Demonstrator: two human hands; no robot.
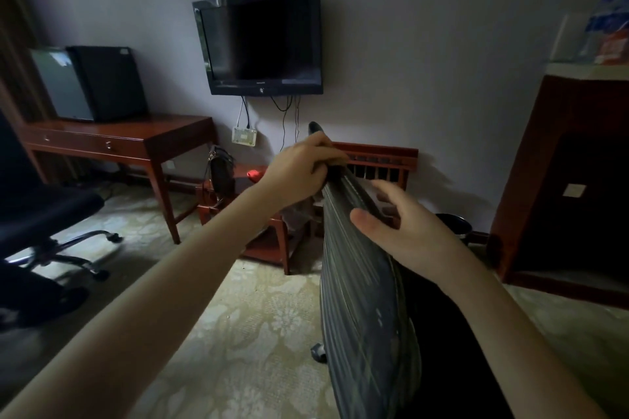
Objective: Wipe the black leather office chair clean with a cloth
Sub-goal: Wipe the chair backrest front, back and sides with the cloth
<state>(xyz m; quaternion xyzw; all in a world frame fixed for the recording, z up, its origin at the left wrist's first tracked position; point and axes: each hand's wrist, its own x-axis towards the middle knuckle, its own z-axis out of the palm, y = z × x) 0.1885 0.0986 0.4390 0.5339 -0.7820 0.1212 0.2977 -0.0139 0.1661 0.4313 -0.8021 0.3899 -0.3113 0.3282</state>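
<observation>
Behind the tall black office chair [360, 299] with its striped, grey-sheened backrest, both hands are at the top edge and no cloth can be made out.

Up at the rim, the left hand [303, 167] curls its fingers over the top of the backrest and grasps it. Just below, the right hand [405, 231] straddles the side edge, thumb on the near face, fingers blurred beyond it, so I cannot tell whether it clasps or merely rests. The chair stands mid-room on the pale patterned carpet [258, 333], one grey caster [318, 351] showing beneath, well apart from a second black swivel chair with a chrome base [41, 214] at the left. This looks like steadying or turning the chair, not wiping. The next move calls for the cloth in one hand while the other holds the backrest firm.
</observation>
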